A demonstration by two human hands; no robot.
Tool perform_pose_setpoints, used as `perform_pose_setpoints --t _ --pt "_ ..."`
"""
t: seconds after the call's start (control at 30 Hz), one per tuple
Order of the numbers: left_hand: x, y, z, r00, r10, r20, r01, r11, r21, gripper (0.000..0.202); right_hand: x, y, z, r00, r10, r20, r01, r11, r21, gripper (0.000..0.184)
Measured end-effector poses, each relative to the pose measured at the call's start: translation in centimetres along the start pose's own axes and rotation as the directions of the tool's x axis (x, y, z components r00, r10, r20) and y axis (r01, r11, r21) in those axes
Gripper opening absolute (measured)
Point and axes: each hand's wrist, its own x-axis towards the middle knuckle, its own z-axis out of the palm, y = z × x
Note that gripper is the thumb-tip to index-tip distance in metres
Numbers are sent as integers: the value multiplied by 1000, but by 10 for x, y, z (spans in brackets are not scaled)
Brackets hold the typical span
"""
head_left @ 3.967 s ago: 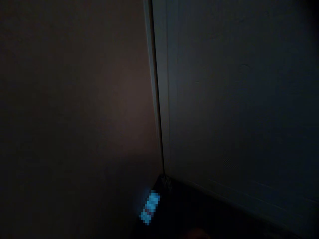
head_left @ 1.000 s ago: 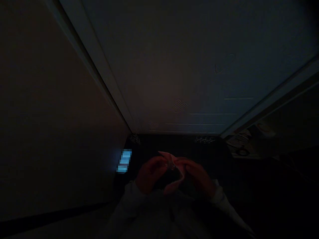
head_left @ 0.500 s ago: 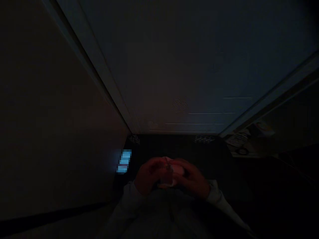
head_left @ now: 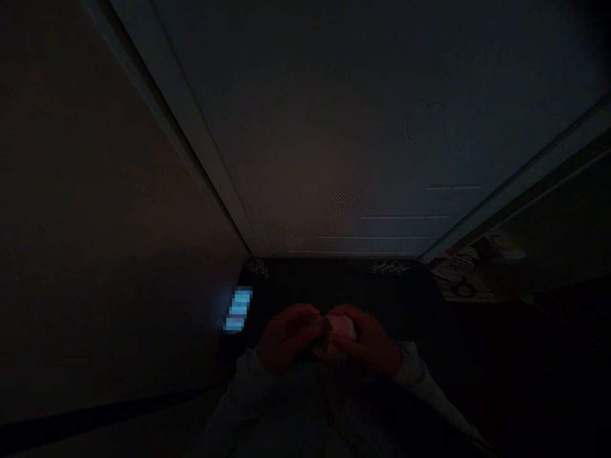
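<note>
The room is very dark. My left hand point(head_left: 285, 337) and my right hand point(head_left: 370, 340) meet low in the middle of the view, both closed on a small pale pink soft thing point(head_left: 340, 327) held between them. What the pink thing is cannot be made out. Both wrists wear light sleeves. The hands hover over a dark surface point(head_left: 334, 283) in front of me.
A glowing blue screen point(head_left: 237, 310) lies at the left edge of the dark surface, beside a wall. A pale panel with a heart mark point(head_left: 344, 202) rises behind. Several dim objects point(head_left: 461, 267) lie at the right.
The view dropped from the wall corner to my hands. In the last second the pink thing went from spread and sticking up to bunched small between my two hands.
</note>
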Motion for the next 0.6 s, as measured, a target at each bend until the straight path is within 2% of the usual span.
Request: perform_pose_setpoints --t 0.2,0.4,0.6 --pt "0 -4 0 1000 19 0 -19 1000 -11 25 0 2 0 1000 11 5 -11 1000 22 27" --pt "0 -7 0 999 18 40 -17 1000 -19 23 -2 6 3 999 0 -40 3 996 84 25" --pt "1 -5 2 1000 2 27 -3 1000 12 21 -1 6 4 997 17 -78 -10 996 88 23"
